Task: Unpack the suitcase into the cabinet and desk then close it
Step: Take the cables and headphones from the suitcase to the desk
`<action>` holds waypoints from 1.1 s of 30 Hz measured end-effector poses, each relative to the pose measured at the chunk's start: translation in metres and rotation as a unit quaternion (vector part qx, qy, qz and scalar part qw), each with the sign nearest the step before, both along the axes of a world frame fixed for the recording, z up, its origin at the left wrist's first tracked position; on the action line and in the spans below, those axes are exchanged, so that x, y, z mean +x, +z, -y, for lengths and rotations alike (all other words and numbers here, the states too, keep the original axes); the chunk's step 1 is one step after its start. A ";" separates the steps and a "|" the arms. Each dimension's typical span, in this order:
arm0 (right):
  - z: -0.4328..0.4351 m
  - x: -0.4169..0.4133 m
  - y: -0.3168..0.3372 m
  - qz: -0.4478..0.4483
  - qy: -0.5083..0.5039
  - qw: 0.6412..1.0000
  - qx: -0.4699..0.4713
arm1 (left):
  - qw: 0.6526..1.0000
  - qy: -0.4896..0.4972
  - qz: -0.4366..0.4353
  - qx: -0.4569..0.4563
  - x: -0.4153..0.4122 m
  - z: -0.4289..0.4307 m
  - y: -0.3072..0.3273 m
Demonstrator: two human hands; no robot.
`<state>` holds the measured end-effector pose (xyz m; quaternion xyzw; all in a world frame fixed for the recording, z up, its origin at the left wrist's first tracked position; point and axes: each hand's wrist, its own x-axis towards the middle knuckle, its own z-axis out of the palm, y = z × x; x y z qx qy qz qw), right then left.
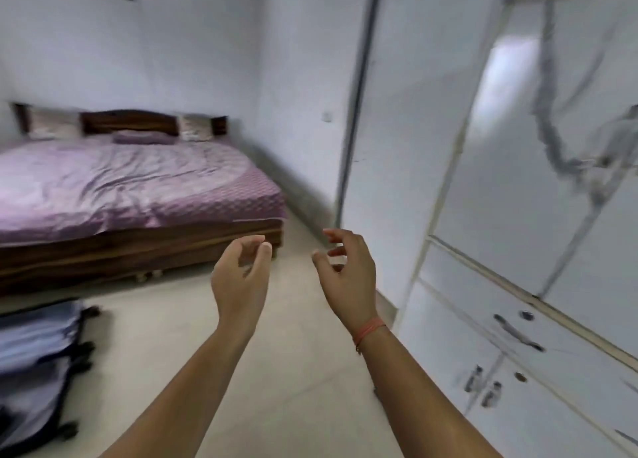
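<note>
A blue-grey suitcase [36, 368] with black wheels lies on the floor at the lower left, partly cut off by the frame edge. The white cabinet [538, 195] with grey marbled doors fills the right side; its doors and its lower drawer with a metal handle [518, 333] look closed. My left hand [241, 274] and my right hand [348, 271] are both raised over the floor in the middle of the view, fingers loosely curled and apart, holding nothing. The right wrist wears an orange thread. The view is blurred. No desk is in view.
A wooden bed [131, 195] with a purple sheet and pillows stands at the left back against the wall. Pale floor [293, 371] runs between bed and cabinet. A narrow passage leads along the white wall [297, 78] beside the bed.
</note>
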<state>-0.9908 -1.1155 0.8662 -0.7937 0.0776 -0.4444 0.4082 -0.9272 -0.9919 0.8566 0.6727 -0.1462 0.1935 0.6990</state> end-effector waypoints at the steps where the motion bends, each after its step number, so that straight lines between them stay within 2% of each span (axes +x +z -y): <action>1: -0.023 0.008 -0.004 -0.008 0.019 1.000 0.002 | 1.000 0.017 -0.016 -0.004 0.001 -0.026 -0.008; 3: -0.087 0.028 -0.015 -0.034 0.067 0.997 0.006 | 0.997 0.061 -0.042 -0.005 0.005 -0.094 -0.025; 9: -0.325 0.070 -0.064 -0.105 0.235 0.965 0.043 | 0.974 0.199 -0.065 0.090 0.005 -0.340 -0.064; 14: -0.472 0.087 -0.094 -0.150 0.335 0.927 0.074 | 0.950 0.263 -0.138 0.093 -0.002 -0.481 -0.100; 18: -0.556 0.119 -0.114 -0.187 0.385 0.900 0.078 | 0.935 0.287 -0.203 0.043 0.012 -0.559 -0.125; 23: -0.638 0.201 -0.149 -0.213 0.406 0.886 0.063 | 0.914 0.321 -0.247 -0.004 0.073 -0.644 -0.151; 29: -0.727 0.333 -0.209 -0.304 0.397 0.862 0.087 | 0.892 0.321 -0.319 0.009 0.180 -0.733 -0.188; 33: -0.777 0.396 -0.225 -0.360 0.399 0.839 0.085 | 0.876 0.317 -0.364 0.000 0.238 -0.785 -0.202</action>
